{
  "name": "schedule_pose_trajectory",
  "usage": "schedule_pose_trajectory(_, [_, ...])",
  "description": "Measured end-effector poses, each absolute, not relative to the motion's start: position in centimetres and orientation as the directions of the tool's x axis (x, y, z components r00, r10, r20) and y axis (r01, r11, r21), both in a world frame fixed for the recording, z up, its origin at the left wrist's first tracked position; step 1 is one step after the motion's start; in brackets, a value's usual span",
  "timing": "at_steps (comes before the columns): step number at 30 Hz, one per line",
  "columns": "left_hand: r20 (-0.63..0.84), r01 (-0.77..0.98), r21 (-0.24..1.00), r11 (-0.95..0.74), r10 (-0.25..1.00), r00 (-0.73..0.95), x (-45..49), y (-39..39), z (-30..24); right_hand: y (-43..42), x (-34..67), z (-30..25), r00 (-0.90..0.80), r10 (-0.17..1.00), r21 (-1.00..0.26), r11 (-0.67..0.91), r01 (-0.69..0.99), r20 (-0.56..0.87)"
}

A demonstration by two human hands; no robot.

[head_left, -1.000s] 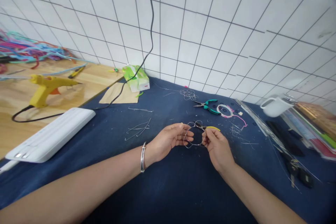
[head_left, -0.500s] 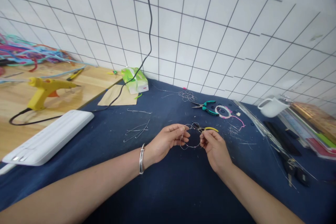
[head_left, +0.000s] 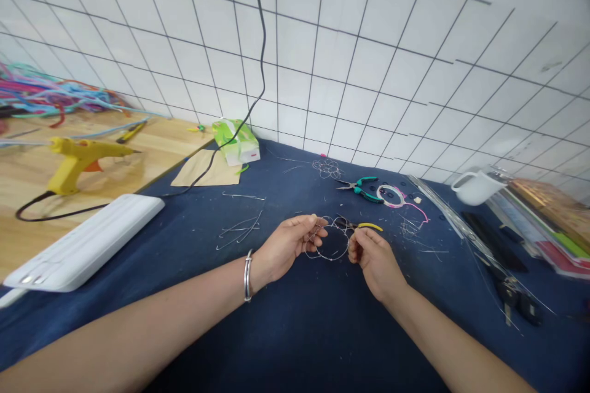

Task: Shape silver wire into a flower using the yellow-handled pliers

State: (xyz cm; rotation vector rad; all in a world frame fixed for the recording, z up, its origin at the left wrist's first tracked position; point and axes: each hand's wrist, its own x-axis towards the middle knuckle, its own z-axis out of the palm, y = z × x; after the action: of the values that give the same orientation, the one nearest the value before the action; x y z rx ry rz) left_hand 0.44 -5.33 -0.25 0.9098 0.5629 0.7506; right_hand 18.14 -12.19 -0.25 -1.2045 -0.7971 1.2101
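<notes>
Thin silvery wire, bent into a ring with small loops, forms a wire ring [head_left: 332, 258] above the blue cloth. My left hand [head_left: 286, 247] pinches its left side between thumb and fingers. At the ring's right edge, the fingers of my right hand [head_left: 375, 261] are closed on the wire; the exact contact is too small to see. Just behind the ring lie pliers with a yellow handle [head_left: 370, 226], partly covered by the wire and my right hand. Farther back are teal-handled pliers [head_left: 364, 186] and a flower-like coil of looped wire [head_left: 327, 168].
Bent wire pieces [head_left: 239, 232] lie left of my hands. A white power strip [head_left: 87, 242], yellow glue gun [head_left: 76, 159] and green tissue pack [head_left: 237, 140] stand farther left. To the right are a wire spool [head_left: 390, 196], white mug [head_left: 477, 187] and keys [head_left: 509, 301].
The wire ring has shifted slightly left and turned, so its round opening shows more fully. My left fingers have moved a little left with it; my right hand has barely moved.
</notes>
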Motion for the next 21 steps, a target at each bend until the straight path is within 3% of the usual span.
schedule_pose_trajectory(8, [-0.123,-0.384,0.84,0.384,0.824,0.554,0.51,-5.2,-0.36,-12.51,17.77,0.16,0.184,0.976,-0.987,-0.092,-0.13,-0.116])
schedule_pose_trajectory(18, [-0.159,-0.435,0.796,0.421,0.839,0.521,0.44,-5.31,-0.12,-12.84,17.88,0.42,-0.014,0.999,-0.947,-0.043,0.318,-0.05])
schedule_pose_trajectory(21, [-0.177,-0.421,0.792,0.442,0.826,0.535,0.4,-5.22,-0.08,-12.79,17.74,0.65,-0.035,0.998,-0.925,-0.028,0.379,-0.045])
